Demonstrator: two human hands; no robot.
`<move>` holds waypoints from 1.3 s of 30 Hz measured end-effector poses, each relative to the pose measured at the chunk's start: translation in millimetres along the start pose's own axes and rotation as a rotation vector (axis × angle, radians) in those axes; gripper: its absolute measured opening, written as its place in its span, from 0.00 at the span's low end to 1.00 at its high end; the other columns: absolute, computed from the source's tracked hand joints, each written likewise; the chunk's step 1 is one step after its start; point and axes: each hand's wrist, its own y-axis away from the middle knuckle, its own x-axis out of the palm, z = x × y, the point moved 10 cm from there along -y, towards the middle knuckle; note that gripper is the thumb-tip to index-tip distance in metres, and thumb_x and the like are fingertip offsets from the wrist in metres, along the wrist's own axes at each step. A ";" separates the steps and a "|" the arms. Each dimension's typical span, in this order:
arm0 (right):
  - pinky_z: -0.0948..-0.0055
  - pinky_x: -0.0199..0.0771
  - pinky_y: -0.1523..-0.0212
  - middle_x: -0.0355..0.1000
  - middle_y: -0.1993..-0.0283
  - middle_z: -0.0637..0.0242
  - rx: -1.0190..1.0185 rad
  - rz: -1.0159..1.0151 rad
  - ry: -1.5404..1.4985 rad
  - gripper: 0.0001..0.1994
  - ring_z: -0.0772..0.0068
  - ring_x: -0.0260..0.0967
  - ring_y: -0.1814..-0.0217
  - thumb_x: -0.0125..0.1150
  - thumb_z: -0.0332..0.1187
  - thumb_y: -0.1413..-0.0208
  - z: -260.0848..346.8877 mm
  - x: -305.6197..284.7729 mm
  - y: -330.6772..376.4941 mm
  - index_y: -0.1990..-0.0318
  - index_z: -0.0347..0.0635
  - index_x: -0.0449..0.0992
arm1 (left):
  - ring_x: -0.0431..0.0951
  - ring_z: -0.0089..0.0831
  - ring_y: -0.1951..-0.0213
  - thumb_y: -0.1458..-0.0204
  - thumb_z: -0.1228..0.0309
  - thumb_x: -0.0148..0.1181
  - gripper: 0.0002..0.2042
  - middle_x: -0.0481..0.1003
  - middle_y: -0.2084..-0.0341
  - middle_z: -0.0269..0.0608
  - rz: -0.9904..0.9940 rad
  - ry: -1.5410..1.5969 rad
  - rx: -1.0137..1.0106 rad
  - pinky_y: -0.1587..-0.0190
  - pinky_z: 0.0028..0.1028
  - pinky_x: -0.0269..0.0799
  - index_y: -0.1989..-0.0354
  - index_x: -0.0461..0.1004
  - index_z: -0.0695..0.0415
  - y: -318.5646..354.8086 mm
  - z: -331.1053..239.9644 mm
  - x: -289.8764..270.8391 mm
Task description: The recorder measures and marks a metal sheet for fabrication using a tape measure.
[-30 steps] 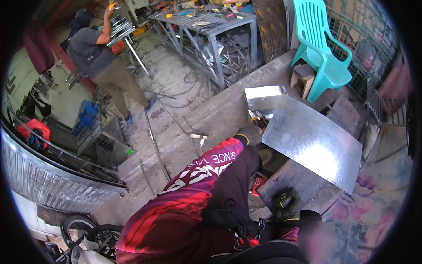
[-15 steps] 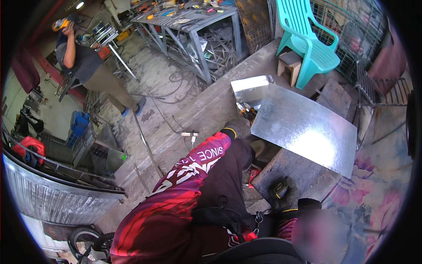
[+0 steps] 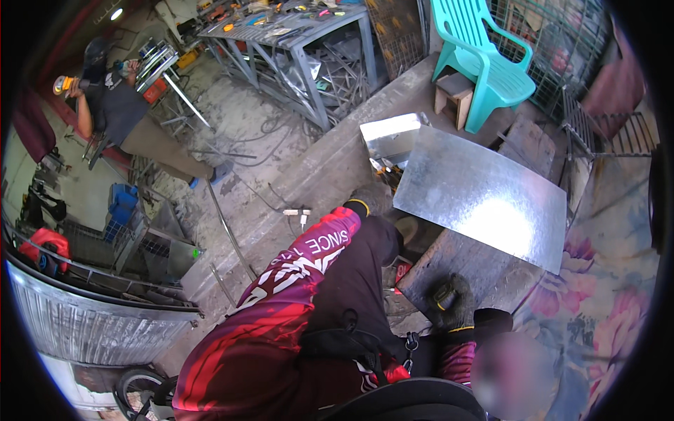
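A shiny flat metal sheet (image 3: 470, 186) lies tilted across a wooden board (image 3: 460, 263). My left hand (image 3: 375, 198), in a dark glove with a yellow-edged cuff, is beside the sheet's left edge, just beyond my knee. Its fingers cannot be made out. My right hand (image 3: 460, 309), gloved alike, is over the board's near part, closed around what looks like a small black-and-yellow tape measure (image 3: 444, 300). Beyond my left hand, an open sheet-metal box (image 3: 394, 140) stands partly under the sheet, with tools (image 3: 386, 170) in it.
A turquoise plastic chair (image 3: 484, 63) stands beyond the sheet, with a small wooden stool (image 3: 453, 98) by it. A cluttered metal workbench (image 3: 302, 42) is at the back. At left another person (image 3: 123, 98) holds a yellow tool (image 3: 64, 85). A power strip (image 3: 296, 212) and cables lie on the floor.
My right hand is turned more upright, with the tape measure still in it. The other person's yellow tool has come down and leftward. My left hand stays beside the sheet.
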 end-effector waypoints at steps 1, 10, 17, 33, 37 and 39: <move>0.54 0.77 0.66 0.71 0.69 0.68 0.015 0.016 -0.003 0.09 0.67 0.71 0.70 0.63 0.34 0.50 -1.1 0.2 -0.6 0.62 0.52 0.73 | 0.79 0.51 0.52 0.47 0.57 0.54 0.16 0.80 0.56 0.52 -0.006 0.017 0.002 0.49 0.46 0.73 0.58 0.80 0.53 0.2 -1.1 -1.2; 0.58 0.77 0.60 0.73 0.66 0.68 0.010 0.062 0.011 0.09 0.69 0.72 0.66 0.62 0.33 0.48 -4.1 -12.5 -16.5 0.60 0.49 0.74 | 0.80 0.52 0.57 0.51 0.57 0.56 0.16 0.80 0.62 0.52 -0.158 0.040 0.078 0.54 0.45 0.75 0.62 0.80 0.54 0.1 -3.0 -15.6; 0.58 0.79 0.60 0.74 0.65 0.65 0.010 -0.014 0.056 0.10 0.64 0.73 0.66 0.62 0.34 0.49 -2.8 -23.0 -13.5 0.59 0.46 0.76 | 0.77 0.51 0.49 0.52 0.56 0.61 0.23 0.78 0.53 0.57 -0.311 0.622 -0.235 0.45 0.42 0.72 0.50 0.76 0.58 -53.0 34.1 -14.1; 0.59 0.79 0.55 0.74 0.61 0.64 -0.012 -0.062 0.337 0.11 0.64 0.74 0.59 0.54 0.39 0.38 -2.7 15.6 5.1 0.56 0.43 0.74 | 0.82 0.42 0.55 0.45 0.64 0.55 0.14 0.82 0.53 0.43 0.156 -0.353 0.190 0.55 0.56 0.73 0.56 0.85 0.49 -61.9 -84.5 134.8; 0.61 0.79 0.55 0.74 0.61 0.64 -0.031 -0.007 0.347 0.11 0.64 0.73 0.59 0.51 0.39 0.36 -3.4 11.9 1.5 0.57 0.43 0.74 | 0.81 0.41 0.53 0.46 0.63 0.56 0.13 0.81 0.53 0.47 -0.093 -0.307 -0.185 0.54 0.58 0.70 0.60 0.86 0.49 -27.9 -67.2 67.2; 0.62 0.79 0.55 0.73 0.61 0.64 -0.003 0.008 0.283 0.10 0.66 0.73 0.59 0.49 0.38 0.35 -6.0 7.2 -0.7 0.59 0.42 0.73 | 0.80 0.42 0.52 0.46 0.62 0.56 0.14 0.80 0.56 0.47 -0.406 0.068 -0.157 0.54 0.57 0.71 0.57 0.84 0.51 6.6 -65.7 12.5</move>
